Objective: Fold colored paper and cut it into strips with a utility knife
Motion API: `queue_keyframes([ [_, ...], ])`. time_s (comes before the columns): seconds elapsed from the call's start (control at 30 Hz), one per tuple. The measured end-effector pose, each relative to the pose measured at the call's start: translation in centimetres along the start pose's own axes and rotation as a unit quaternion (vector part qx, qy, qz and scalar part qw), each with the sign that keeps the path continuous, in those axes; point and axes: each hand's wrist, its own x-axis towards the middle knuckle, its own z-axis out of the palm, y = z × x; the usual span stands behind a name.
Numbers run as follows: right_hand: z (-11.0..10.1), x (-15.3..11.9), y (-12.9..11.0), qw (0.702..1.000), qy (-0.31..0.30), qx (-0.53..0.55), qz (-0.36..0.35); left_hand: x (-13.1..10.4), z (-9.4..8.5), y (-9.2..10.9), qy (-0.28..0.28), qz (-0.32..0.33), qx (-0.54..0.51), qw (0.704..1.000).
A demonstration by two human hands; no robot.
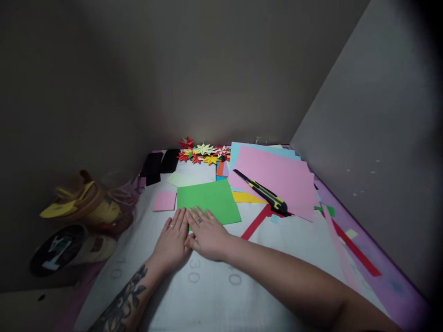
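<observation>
A green sheet of paper (207, 194) lies on the white, number-marked mat. My left hand (173, 240) rests flat at its lower left corner, fingers stretched out. Beside it, my right hand (206, 234) presses flat on the sheet's lower edge with fingers spread. The two thumbs meet just below the paper, and the hands cover part of that edge. Neither hand grips anything. Left of the sheet is a small pink paper square (164, 201). A black and yellow utility knife (265, 190), its blade extended, lies to the right on pink paper (277, 170).
Folded paper stars (204, 150) cluster at the back near two dark phones (169, 161). Red strips (356, 249) and other scraps lie on the right. Along the left edge stand a yellow-brown container (100, 207) and a dark round item (58, 250). Walls border the back and right.
</observation>
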Motion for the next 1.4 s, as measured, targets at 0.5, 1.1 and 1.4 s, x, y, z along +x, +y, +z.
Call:
queue_keyframes([
  [0.5,-2.9,-7.4,6.2,0.962,0.041,-0.092,0.253,-0.3,-1.6,1.1,0.041,-0.092,-0.256,0.961],
  [1.1,-1.5,-8.7,4.5,0.997,0.011,-0.026,0.065,4.7,-4.8,8.0,0.139,-0.424,-0.835,0.322],
  [1.4,-2.6,-10.5,3.5,0.979,0.146,-0.064,-0.128,5.6,-9.0,5.9,0.331,-0.254,-0.500,0.759],
])
